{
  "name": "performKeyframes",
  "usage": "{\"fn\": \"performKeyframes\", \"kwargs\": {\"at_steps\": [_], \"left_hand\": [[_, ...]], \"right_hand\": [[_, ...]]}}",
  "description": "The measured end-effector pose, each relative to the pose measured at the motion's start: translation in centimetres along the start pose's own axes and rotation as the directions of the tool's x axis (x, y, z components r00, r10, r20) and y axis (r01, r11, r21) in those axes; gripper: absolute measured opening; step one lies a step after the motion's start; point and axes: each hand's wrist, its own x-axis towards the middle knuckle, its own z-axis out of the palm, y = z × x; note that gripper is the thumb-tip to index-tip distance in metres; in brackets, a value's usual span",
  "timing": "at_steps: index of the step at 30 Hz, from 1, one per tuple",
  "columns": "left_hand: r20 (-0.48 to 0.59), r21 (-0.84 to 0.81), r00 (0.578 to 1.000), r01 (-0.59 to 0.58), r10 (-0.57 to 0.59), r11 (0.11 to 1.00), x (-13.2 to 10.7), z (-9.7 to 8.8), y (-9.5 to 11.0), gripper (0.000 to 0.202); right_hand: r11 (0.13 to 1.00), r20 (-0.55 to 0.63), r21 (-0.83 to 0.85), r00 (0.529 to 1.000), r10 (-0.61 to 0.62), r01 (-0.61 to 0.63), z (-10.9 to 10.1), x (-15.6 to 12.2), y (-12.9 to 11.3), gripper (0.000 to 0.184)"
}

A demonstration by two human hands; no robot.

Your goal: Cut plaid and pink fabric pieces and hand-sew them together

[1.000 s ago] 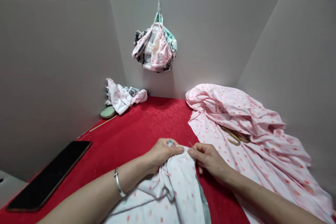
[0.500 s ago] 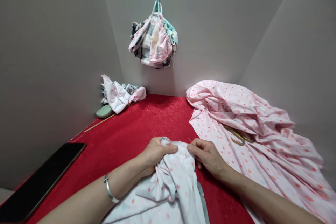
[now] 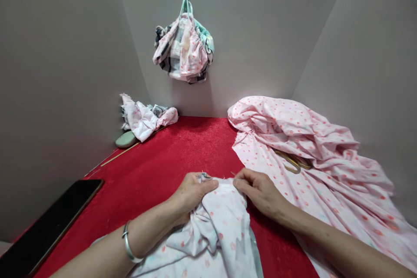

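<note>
A piece of white cloth with pink dots (image 3: 218, 230) lies bunched on the red table cover (image 3: 169, 160) in front of me. My left hand (image 3: 192, 191) grips its gathered top edge, fingers closed on the fabric. My right hand (image 3: 257, 191) is pinched at the same edge just to the right; a thin needle tip seems to show at its fingertips, too small to be sure. A silver bangle (image 3: 127, 246) sits on my left wrist.
A large pink dotted fabric (image 3: 312, 160) is heaped at the right, with gold scissors (image 3: 291, 161) lying on it. Fabric scraps (image 3: 143, 117), a green oval object (image 3: 125, 140) and a thin stick (image 3: 120, 154) lie back left. A cloth bundle (image 3: 184, 50) hangs on the wall. A dark phone (image 3: 48, 230) lies front left.
Both hands stay on the cloth edge; my right hand has moved slightly in toward the left one. The view has shifted a little, so things sit further left.
</note>
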Motion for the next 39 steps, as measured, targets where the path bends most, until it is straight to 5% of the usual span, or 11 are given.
{"fn": "performKeyframes", "kwargs": {"at_steps": [4,7,10,16,26,32,39], "left_hand": [[0.007,0.075,0.999,-0.032,0.032,0.997,0.3,0.2,-0.1,0.034],[-0.014,0.204,0.999,-0.043,0.046,0.978,0.7,0.4,-0.3,0.028],[0.018,0.341,0.998,-0.062,0.059,0.938,0.9,0.4,-0.2,0.025],[-0.009,0.51,1.0,-0.012,0.019,0.86,1.2,0.3,0.3,0.024],[-0.038,0.445,0.993,-0.083,0.112,0.891,1.4,0.2,-1.2,0.016],[0.036,0.527,0.998,-0.06,0.049,0.848,1.7,0.0,-0.8,0.028],[0.032,0.226,0.999,0.016,-0.024,0.974,1.3,0.1,-0.4,0.036]], "right_hand": [[0.977,-0.175,0.208,0.985,0.003,0.034,0.0,-0.3,-1.7,0.025],[0.879,-0.097,0.476,0.995,0.036,0.014,1.3,-0.3,-2.4,0.022],[0.831,0.041,0.547,0.995,0.091,-0.098,2.8,0.2,-1.2,0.019],[0.873,0.045,0.475,0.993,0.105,-0.114,3.0,0.6,0.7,0.016],[0.969,-0.014,0.246,1.0,0.022,-0.018,2.1,-1.7,0.8,0.006],[0.995,-0.01,0.016,0.995,-0.097,0.097,2.0,-1.9,0.6,0.003],[0.996,-0.01,0.06,0.997,-0.07,0.071,2.1,-1.9,0.2,0.007]]}}
